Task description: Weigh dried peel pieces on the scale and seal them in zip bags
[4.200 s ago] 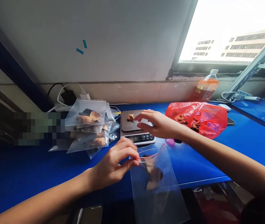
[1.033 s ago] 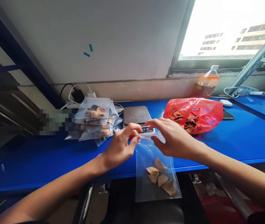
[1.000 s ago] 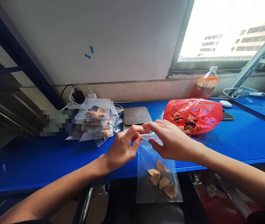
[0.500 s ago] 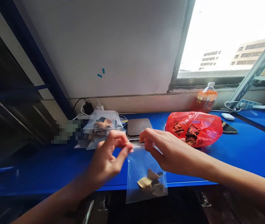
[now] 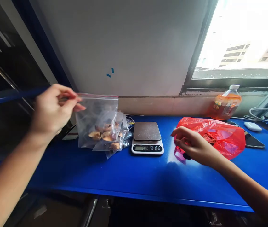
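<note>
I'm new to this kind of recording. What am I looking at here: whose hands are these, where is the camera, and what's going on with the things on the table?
There is no machine here: these are a person's two bare hands, seen from a camera worn on that person's head, looking forward and down.

The left hand pinches the top edge of a clear zip bag with brown pieces inside, in front of other clear bags. The right hand, fingers bent, is by a red plastic bag; I can't tell whether it touches it, and nothing held shows.

On the blue table, a small scale stands between the hands. Toward the right are a bottle and a phone.
</note>
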`<state>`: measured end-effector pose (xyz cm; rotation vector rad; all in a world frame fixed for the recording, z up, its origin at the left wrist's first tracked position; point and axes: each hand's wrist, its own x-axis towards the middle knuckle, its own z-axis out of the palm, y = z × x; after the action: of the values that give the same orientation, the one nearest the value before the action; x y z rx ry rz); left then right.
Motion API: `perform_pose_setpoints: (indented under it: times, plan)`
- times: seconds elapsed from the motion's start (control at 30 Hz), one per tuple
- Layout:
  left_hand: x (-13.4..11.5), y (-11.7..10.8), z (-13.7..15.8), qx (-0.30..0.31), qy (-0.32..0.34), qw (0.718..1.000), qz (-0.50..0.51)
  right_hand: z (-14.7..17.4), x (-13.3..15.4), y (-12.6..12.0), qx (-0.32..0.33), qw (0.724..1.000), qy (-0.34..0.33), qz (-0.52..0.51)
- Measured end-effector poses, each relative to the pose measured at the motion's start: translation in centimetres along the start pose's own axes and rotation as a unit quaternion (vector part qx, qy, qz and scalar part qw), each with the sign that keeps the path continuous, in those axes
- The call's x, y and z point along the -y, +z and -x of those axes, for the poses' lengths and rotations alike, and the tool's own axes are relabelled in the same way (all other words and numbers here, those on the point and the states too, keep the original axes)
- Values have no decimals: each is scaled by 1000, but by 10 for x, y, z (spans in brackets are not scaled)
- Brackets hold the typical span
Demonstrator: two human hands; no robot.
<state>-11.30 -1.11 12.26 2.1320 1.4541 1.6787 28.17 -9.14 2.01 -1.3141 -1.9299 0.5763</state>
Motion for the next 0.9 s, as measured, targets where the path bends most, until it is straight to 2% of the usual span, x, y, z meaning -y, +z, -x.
perform_pose_setpoints:
  times: [0.07,0.17,0.23,0.33,0.43,0.53,0.6,0.67,0.73,0.77,0.8,0.83,0.87,0.9]
  plan:
    - [23,26,-28,85,-43,994,-53,-1,7,5,61,997,-40,30]
    - [61,63,-55,144,-74,982,-102,2,10,8,121,987,-85,66]
    - [84,79,-65,179,-83,972,-128,5,3,5,145,983,-86,76]
    - [107,89,-73,184,-96,965,-159,8,-13,-5,167,981,-53,86]
    - [111,89,-77,187,-95,959,-190,10,-20,-13,164,983,-36,77]
    - [90,85,-69,191,-61,950,-239,14,-24,-22,124,989,-48,70]
    - [62,83,-54,202,17,929,-308,18,-31,-29,63,994,-57,67]
    - [24,83,-28,239,72,923,-293,22,-40,-36,15,997,-56,58]
    - [-18,87,7,284,137,929,-192,25,-42,-38,-3,999,-41,35]
    - [-37,91,26,336,168,921,-105,25,-38,-36,-7,999,-25,20]
    - [-55,97,46,414,184,891,-14,23,-31,-31,-8,1000,-12,1]
    - [-70,104,65,453,203,864,81,21,-21,-24,-1,1000,-7,-23]
    - [-82,113,81,480,205,840,148,18,-9,-15,16,998,-15,-51]
    - [-91,122,94,489,200,827,192,14,2,-5,62,994,-37,-87]
